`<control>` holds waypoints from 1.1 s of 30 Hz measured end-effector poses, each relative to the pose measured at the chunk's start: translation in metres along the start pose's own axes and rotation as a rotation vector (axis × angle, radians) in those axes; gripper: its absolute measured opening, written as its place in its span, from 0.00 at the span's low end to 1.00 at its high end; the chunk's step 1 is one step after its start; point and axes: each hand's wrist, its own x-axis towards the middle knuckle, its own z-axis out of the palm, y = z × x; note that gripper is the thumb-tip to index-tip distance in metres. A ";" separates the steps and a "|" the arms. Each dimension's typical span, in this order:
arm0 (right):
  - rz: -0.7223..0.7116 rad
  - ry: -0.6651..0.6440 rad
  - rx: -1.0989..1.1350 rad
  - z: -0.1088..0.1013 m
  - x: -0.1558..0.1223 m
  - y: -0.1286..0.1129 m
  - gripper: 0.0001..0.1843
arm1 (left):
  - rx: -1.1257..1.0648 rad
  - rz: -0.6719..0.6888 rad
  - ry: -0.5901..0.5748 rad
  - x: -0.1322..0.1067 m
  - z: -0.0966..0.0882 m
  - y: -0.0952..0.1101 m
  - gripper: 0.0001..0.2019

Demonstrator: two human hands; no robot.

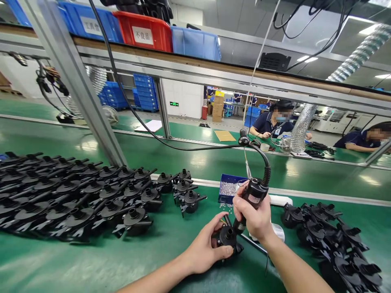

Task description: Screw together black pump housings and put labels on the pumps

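My left hand [205,249] is closed around a black plastic pump part [228,238] that rests on the green table [106,260]. My right hand [254,215] grips a black electric screwdriver [253,195], held upright and tilted, its tip down on the part. The screwdriver's black cable [183,147] runs up and to the left over the frame.
Several rows of the same black parts [76,195] fill the left of the table, and a heap of them [332,240] lies at the right. A blue box of small screws [228,188] stands just behind my hands. Other people work at the far bench [271,122]. Bins sit on the overhead shelf [143,32].
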 end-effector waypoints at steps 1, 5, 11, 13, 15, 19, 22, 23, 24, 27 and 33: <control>-0.004 0.001 0.007 0.000 0.000 0.000 0.12 | -0.004 0.002 0.000 0.000 0.000 -0.001 0.64; -0.013 0.018 0.023 0.001 -0.002 -0.001 0.12 | -0.005 0.007 0.006 0.000 0.000 -0.003 0.62; 0.003 0.041 -0.001 0.001 -0.003 -0.002 0.13 | -0.045 0.002 -0.005 0.000 0.004 0.000 0.63; 0.006 0.048 0.003 0.001 -0.004 -0.003 0.13 | -0.051 -0.005 0.000 0.000 0.005 0.001 0.62; 0.002 0.043 0.013 0.000 -0.004 -0.003 0.13 | -0.051 -0.007 0.005 0.001 0.005 0.001 0.62; -0.001 0.029 0.011 -0.003 -0.005 -0.003 0.13 | -0.038 0.013 -0.021 0.002 0.004 0.000 0.61; -0.002 0.025 0.017 -0.005 -0.005 -0.004 0.13 | -0.031 0.019 -0.040 0.003 0.003 -0.002 0.61; -0.007 0.021 0.018 -0.006 -0.006 -0.005 0.13 | -0.031 0.021 -0.041 0.003 0.003 -0.002 0.61; -0.011 0.012 0.017 -0.006 -0.007 -0.005 0.13 | -0.034 0.023 -0.044 0.003 0.004 -0.002 0.61; -0.014 -0.058 0.009 -0.006 -0.010 -0.005 0.12 | -0.059 0.035 -0.052 0.002 0.005 -0.002 0.60; 0.003 0.001 0.009 -0.008 -0.007 -0.010 0.15 | 0.044 0.034 -0.042 0.003 0.000 0.000 0.60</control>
